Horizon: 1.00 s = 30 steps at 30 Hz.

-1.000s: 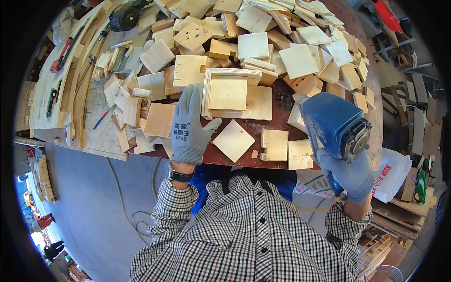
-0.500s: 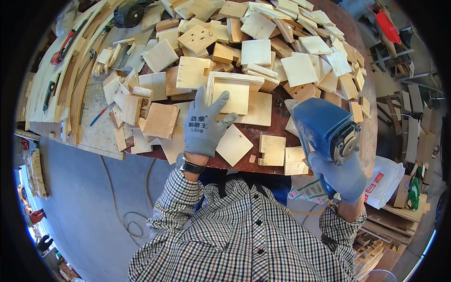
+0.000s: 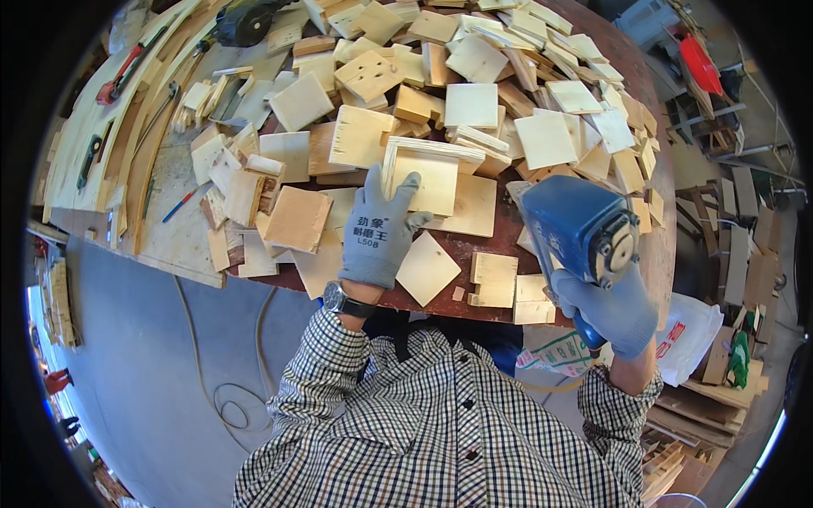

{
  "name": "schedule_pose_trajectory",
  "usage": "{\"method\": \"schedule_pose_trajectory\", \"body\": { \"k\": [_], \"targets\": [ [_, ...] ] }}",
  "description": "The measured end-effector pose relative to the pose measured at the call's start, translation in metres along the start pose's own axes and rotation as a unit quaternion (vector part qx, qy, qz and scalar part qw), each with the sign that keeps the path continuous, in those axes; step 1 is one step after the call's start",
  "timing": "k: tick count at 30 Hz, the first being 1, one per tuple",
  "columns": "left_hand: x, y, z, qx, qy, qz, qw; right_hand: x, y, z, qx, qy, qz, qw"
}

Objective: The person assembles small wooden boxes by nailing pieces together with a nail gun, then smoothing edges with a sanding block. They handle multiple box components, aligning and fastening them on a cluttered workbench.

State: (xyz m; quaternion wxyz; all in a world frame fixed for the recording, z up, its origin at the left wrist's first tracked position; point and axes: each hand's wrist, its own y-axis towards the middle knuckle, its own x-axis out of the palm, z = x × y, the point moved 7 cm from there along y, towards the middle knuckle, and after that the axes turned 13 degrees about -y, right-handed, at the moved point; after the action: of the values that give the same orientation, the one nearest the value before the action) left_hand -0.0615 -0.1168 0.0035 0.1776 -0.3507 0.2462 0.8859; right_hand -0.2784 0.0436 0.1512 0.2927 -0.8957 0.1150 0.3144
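Loose wood blocks (image 3: 472,105) were heaped behind the work, with a black power tool (image 3: 246,24) at far left and a red-and-blue pencil (image 3: 179,207) nearer. A diamond-turned block (image 3: 428,269) and a notched block (image 3: 494,279) lay between the hands. The dark-red table (image 3: 466,245) stood over a grey floor (image 3: 144,339) crossed by a hose (image 3: 190,330); a white bag (image 3: 688,334) sat at right. The gloved left hand (image 3: 375,229), fingers spread, lay against the lower left of the wooden corner piece (image 3: 430,182), near the table's middle. The gloved right hand (image 3: 614,309) was wrapped around the handle of the blue nail gun (image 3: 567,220), right of the notched block.
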Motion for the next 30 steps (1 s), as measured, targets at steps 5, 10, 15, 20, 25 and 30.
{"method": "schedule_pose_trajectory", "body": {
  "k": [5,10,15,20,25,30],
  "targets": [
    [-0.007,0.003,0.001,-0.016,-0.045,-0.015,0.999,-0.003,0.008,-0.005,0.000,-0.009,-0.021,1.000],
    [-0.001,0.000,-0.007,-0.006,-0.019,-0.002,1.000,0.002,0.021,-0.012,-0.012,0.000,-0.050,0.999],
    [-0.002,0.000,-0.005,0.015,-0.008,-0.002,1.000,0.006,0.036,-0.025,-0.052,0.021,-0.073,0.996],
    [-0.005,0.000,-0.004,0.015,-0.016,0.000,1.000,0.008,0.044,-0.028,-0.044,0.033,-0.084,0.995],
    [-0.003,0.000,-0.004,0.004,-0.023,0.003,1.000,0.008,0.045,-0.034,-0.050,0.042,-0.093,0.993],
    [-0.008,0.001,-0.003,0.005,-0.029,0.004,1.000,0.012,0.053,-0.041,-0.046,0.012,-0.122,0.991]
  ]
}}
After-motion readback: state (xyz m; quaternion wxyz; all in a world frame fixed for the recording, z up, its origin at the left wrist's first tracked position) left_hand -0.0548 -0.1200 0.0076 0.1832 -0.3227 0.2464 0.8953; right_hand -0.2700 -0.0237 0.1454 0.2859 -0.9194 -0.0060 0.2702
